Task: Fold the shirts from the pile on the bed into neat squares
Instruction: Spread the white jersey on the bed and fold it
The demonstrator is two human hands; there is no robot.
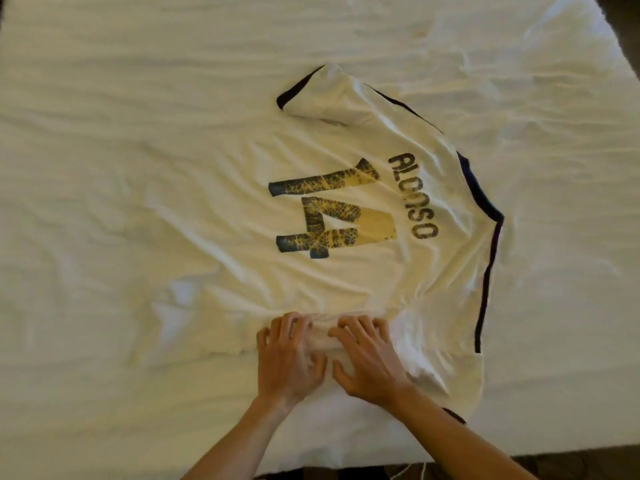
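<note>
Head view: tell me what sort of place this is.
Probably a bedroom: a wide bed under a rumpled white sheet, a white football jersey spread on it, and both hands (left hand, right hand) gathering its near edge.

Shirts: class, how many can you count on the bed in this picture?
1. A white shirt printed "ALONSO 14" lies spread across the bed, both hands at its near edge. No pile shows; others may be out of view.
</note>
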